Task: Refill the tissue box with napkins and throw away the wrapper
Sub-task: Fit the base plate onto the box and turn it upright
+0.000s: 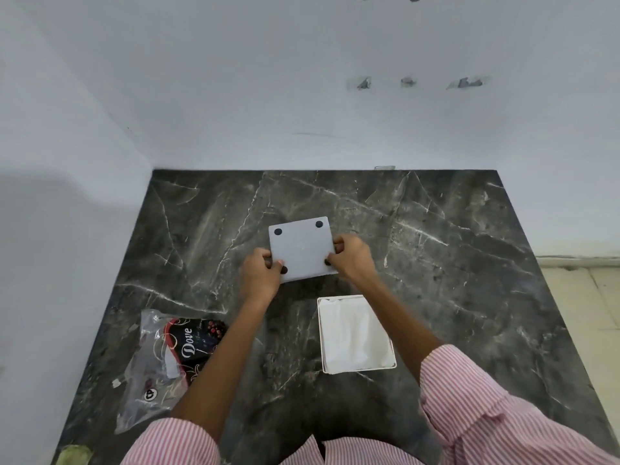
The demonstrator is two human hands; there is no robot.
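Above a dark marbled surface (pixel 436 263), the left hand (pixel 260 276) and right hand (pixel 350 258) pinch opposite edges of a flat grey base panel (pixel 302 248) with dark round feet. Nearer the person sits the open tissue box (pixel 392 359), filled with white napkins (pixel 352 333). The emptied wrapper (pixel 157 364) lies well to the left. To close well, the panel should likely be squared over the box rim, then pressed evenly.

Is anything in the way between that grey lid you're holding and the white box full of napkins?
No. Both hands, left hand and right hand, hold the grey panel above bare counter; the open tissue box sits nearer, uncovered.
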